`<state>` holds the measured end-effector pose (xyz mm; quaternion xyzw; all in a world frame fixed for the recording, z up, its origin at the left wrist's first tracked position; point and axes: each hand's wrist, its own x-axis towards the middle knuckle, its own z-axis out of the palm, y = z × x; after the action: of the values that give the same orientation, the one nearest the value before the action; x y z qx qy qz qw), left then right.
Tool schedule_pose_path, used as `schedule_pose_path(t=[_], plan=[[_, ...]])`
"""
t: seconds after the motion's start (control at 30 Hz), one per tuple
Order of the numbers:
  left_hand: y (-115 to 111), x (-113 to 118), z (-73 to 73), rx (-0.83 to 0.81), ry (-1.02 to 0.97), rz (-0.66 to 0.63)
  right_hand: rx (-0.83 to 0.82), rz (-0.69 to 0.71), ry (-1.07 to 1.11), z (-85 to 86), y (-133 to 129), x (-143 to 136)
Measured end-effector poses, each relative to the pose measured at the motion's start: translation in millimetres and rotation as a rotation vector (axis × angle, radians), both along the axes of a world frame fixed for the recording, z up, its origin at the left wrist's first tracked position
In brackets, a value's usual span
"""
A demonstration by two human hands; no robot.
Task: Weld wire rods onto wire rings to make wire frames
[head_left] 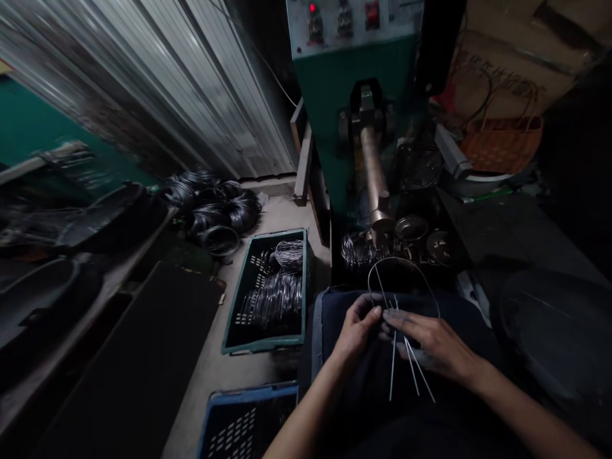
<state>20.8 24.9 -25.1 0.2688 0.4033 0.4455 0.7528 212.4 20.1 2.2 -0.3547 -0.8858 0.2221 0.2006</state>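
Wire hoop (401, 257) in play, its arc standing just beyond the fingers, thin straight wires (393, 370) crossing it and fanning out nearer the body. Left hand (356, 328) has thumb and fingers pinched together on the hoop's near left side; right hand (425, 338) lies over the wires, fingertips meeting the left thumb, its grip underneath too hidden to tell. Dead ahead of the fingers, a metal arm (373, 159) juts from the green machine (315, 83). Left of them, a green crate (268, 346) holding wire pieces; farther left, wire coils (243, 210); right and beyond, an orange basket (502, 143).
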Motion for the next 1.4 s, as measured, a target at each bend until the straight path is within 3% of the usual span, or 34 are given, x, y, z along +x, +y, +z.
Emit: schedule_pose_path(t=[0.37,0.67,0.97,1.2,1.3,1.4], plan=[[11,4,7.9,0.042,-0.015,0.024,-0.003,-0.005,0.003,9.7,13,5],[10,11,29.8,0.087,0.014,0.049,0.026,0.008,0.043,22.1,11,11],[20,13,21.4,0.099,0.033,0.067,-0.005,0.020,0.068,28.0,22,16],[21,14,23.8,0.070,0.030,0.083,-0.033,0.017,0.073,26.6,24,13],[35,12,22.7,0.047,0.080,0.112,0.044,-0.022,0.047,18.5,32,14],[66,8,22.8,0.044,0.082,0.158,0.236,-0.072,-0.072,14.5,56,14]])
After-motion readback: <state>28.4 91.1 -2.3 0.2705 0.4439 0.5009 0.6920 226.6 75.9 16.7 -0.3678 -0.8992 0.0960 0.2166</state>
